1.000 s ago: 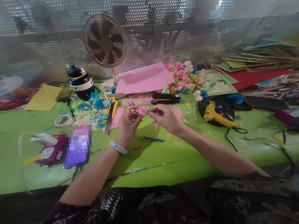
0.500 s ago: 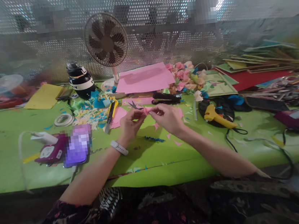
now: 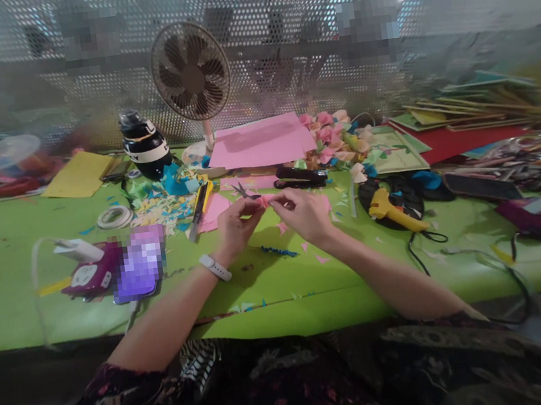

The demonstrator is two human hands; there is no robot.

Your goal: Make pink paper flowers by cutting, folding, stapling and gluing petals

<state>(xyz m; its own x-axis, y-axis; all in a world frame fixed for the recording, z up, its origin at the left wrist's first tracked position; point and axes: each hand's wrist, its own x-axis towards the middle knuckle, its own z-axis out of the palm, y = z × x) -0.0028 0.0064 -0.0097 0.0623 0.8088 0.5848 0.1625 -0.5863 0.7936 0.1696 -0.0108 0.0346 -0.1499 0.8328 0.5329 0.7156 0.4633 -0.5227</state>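
Note:
Between my two hands is a small pink paper piece (image 3: 264,201), folded or crumpled, pinched at the fingertips. My left hand (image 3: 237,223) grips its left side; my right hand (image 3: 305,211) pinches the right side. Just behind my left fingers show the parted blades of scissors (image 3: 240,191); their handles are hidden, and I cannot tell if they touch the hand. Below the hands a crinkled blue strip (image 3: 279,251) lies on the green table cover (image 3: 281,286), among pink paper scraps (image 3: 323,258).
A yellow cutter (image 3: 201,208) lies left of my hands, and a black stapler (image 3: 301,178) behind them. To the right rests a yellow glue gun (image 3: 394,211) with its cord. Further back stand a fan (image 3: 191,74), a black bottle (image 3: 146,149) and a heap of paper flowers (image 3: 334,135).
The pink piece appears slightly turned between my fingertips. Both hands stay in nearly the same place, and the view has shifted very slightly.

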